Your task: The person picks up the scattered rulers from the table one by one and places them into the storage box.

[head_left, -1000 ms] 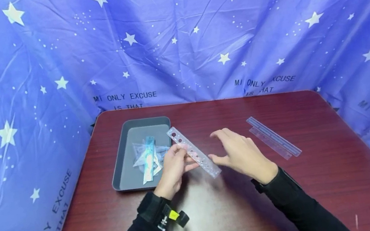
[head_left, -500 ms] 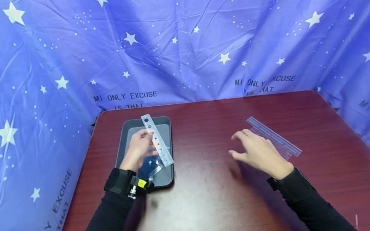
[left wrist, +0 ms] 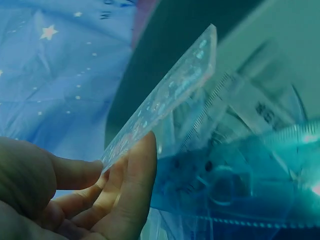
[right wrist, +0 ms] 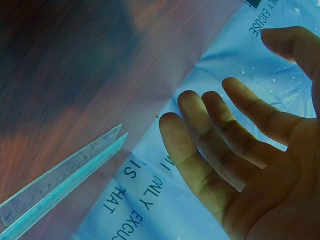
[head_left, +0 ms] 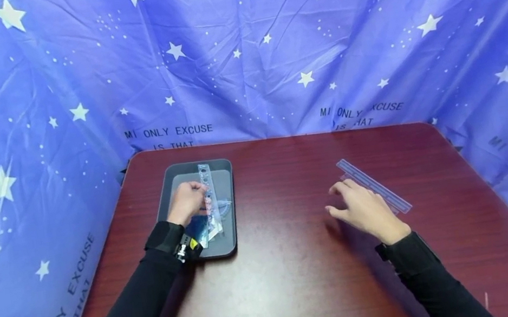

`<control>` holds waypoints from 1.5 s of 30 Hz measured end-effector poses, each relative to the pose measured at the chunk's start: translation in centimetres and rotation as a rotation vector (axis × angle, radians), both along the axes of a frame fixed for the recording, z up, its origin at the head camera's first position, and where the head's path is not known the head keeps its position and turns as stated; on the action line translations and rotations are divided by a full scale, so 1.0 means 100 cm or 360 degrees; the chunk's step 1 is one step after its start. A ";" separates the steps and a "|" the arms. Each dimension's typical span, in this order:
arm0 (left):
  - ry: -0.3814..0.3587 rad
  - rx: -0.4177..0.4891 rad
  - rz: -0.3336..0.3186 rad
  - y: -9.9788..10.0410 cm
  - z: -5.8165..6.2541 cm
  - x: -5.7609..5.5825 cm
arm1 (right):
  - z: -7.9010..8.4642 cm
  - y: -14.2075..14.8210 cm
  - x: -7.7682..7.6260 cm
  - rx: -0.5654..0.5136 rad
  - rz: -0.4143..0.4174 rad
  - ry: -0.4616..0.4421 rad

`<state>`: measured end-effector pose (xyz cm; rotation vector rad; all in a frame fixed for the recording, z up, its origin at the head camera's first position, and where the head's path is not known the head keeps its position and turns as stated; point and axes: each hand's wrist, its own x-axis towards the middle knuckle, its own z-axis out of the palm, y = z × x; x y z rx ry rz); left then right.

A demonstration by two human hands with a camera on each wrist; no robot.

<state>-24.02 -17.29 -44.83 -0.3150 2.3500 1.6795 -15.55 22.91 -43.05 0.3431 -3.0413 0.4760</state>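
My left hand (head_left: 188,202) pinches a clear ruler with round holes (head_left: 209,187) between thumb and fingers, over the grey tray (head_left: 236,227). In the left wrist view the ruler (left wrist: 165,100) slants up from the fingertips, above a blue transparent ruler (left wrist: 235,180) and other clear drawing pieces lying in the tray. My right hand (head_left: 365,207) holds nothing, its fingers loosely bent above the table. Beside it lie two clear rulers, one with a bluish stripe (head_left: 382,188); the hand partly hides the other. The right wrist view shows both, the plainer ruler (right wrist: 65,175) alongside the bluish one (right wrist: 75,187).
The dark red wooden table (head_left: 291,273) carries the tray at left and the two rulers at right. A blue curtain with stars (head_left: 241,72) hangs behind the table and along both sides.
The left hand has carried the clear ruler from the table's middle leftward and down over the tray. The right hand has drawn away to the right, toward the two rulers.
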 end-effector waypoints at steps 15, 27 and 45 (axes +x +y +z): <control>0.0482 -0.0818 -0.0103 -0.007 -0.039 -0.019 | -0.008 0.013 -0.011 -0.0003 -0.0044 -0.0037; 0.0396 -0.0857 -0.0189 0.030 0.021 0.023 | -0.014 0.054 -0.028 0.0016 -0.0215 -0.0171; 0.0791 -0.0897 -0.0389 0.100 0.033 0.085 | -0.039 0.106 -0.051 0.0080 -0.0430 -0.0335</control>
